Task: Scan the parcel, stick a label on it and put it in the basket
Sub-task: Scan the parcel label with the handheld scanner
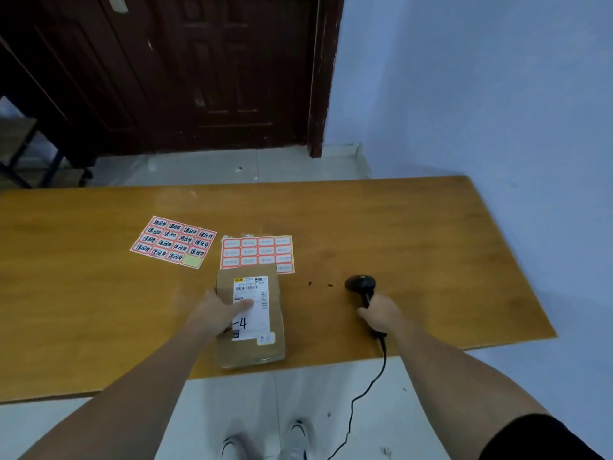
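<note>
Parcel point(249, 315), a flat brown cardboard packet, lies at the lower centre of the frame on the near edge of a wooden table point(414, 234), its long axis running away from the person and its white shipping slip point(251, 307) face up, the barcode toward the far end. The left hand point(220, 313) rests flat on it from the left, fingers point(243, 306) stretched loosely across the slip and pinning the packet down, not curled around anything. To the right of the parcel, apart from it, the right hand point(378, 315) is wrapped tight around the handle of a black scanner point(361, 287), whose head points up the frame and a little left, not yet at the slip; its cord point(368, 390) trails off the table edge toward the floor. The scan appears to be the step in hand, and it likely turns on swinging the scanner head leftward over the slip's far end, the right hand being the one placed to do so while the left steadies the packet. Just beyond the parcel's far end a sheet of red-bordered labels point(257, 252) lies partly tucked under or touching it, and a second, hand-written sheet point(173, 241) sits further left. No basket is visible. Behind the table stand a dark wooden door point(199, 68) and a pale blue wall point(481, 94).
</note>
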Demonstrator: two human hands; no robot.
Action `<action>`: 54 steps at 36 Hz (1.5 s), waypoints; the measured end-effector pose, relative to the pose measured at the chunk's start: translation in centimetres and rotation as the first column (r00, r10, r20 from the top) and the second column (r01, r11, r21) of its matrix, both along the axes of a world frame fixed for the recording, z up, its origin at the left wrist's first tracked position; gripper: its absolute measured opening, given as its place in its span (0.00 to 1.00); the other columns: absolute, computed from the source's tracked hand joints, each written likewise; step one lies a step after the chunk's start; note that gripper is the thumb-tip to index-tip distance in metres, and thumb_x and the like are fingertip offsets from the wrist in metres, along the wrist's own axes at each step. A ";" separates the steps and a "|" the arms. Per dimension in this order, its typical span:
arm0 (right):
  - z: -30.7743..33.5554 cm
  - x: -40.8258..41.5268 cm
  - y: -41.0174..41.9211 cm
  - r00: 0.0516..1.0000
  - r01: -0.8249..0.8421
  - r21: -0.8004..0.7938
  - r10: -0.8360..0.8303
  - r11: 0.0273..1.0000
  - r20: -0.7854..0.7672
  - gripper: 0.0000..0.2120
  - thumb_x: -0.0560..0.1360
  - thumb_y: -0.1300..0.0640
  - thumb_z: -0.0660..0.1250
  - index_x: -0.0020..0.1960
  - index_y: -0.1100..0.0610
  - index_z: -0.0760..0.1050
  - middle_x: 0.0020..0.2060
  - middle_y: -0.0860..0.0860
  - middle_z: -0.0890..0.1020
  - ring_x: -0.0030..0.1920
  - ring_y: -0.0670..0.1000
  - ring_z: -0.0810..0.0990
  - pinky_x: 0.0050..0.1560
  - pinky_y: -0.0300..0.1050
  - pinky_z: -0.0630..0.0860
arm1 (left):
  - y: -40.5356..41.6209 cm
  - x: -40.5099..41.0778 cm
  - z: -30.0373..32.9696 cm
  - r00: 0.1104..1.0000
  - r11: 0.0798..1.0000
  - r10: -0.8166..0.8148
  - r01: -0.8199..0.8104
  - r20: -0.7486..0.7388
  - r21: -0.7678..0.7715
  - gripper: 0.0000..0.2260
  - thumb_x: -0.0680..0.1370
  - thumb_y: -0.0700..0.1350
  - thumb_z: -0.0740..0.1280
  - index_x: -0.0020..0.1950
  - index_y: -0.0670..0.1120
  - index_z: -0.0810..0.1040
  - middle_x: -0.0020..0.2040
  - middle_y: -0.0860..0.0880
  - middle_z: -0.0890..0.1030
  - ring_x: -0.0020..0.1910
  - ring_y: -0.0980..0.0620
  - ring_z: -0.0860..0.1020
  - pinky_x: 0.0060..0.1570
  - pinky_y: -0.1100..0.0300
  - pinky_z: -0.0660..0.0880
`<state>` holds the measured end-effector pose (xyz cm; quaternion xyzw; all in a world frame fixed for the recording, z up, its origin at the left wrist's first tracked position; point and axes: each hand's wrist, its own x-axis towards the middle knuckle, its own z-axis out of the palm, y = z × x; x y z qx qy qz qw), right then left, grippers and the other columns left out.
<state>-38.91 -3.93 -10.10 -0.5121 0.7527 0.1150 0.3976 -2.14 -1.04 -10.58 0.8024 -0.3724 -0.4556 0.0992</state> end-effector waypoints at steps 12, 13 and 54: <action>0.6 3.5 0.0 0.980 0.091 -0.188 -0.055 0.978 0.190 0.15 0.78 0.52 0.71 0.60 0.56 0.69 0.46 0.52 0.77 0.44 0.53 0.78 0.41 0.45 0.73 | 0.3 -0.8 0.2 0.999 0.999 0.036 -0.036 -0.016 -0.025 0.38 0.73 0.60 0.77 0.73 0.43 0.65 0.67 0.44 0.80 0.62 0.42 0.81 0.50 0.49 0.79; 1.3 4.4 -0.1 0.972 0.098 -0.211 -0.047 0.973 0.232 0.15 0.77 0.52 0.71 0.57 0.55 0.69 0.42 0.50 0.76 0.41 0.51 0.77 0.39 0.44 0.71 | 0.5 -0.9 0.4 0.999 0.999 0.032 -0.032 -0.011 -0.035 0.39 0.74 0.59 0.77 0.75 0.43 0.62 0.69 0.44 0.79 0.64 0.42 0.80 0.51 0.48 0.78; 9.7 21.9 5.2 0.697 0.440 0.051 -0.377 0.897 0.611 0.07 0.75 0.58 0.64 0.41 0.60 0.74 0.22 0.51 0.75 0.21 0.50 0.73 0.27 0.44 0.75 | 4.3 0.2 -1.7 0.985 0.990 -0.141 0.139 -0.102 -0.019 0.41 0.73 0.67 0.73 0.73 0.44 0.62 0.69 0.45 0.77 0.54 0.48 0.76 0.46 0.55 0.74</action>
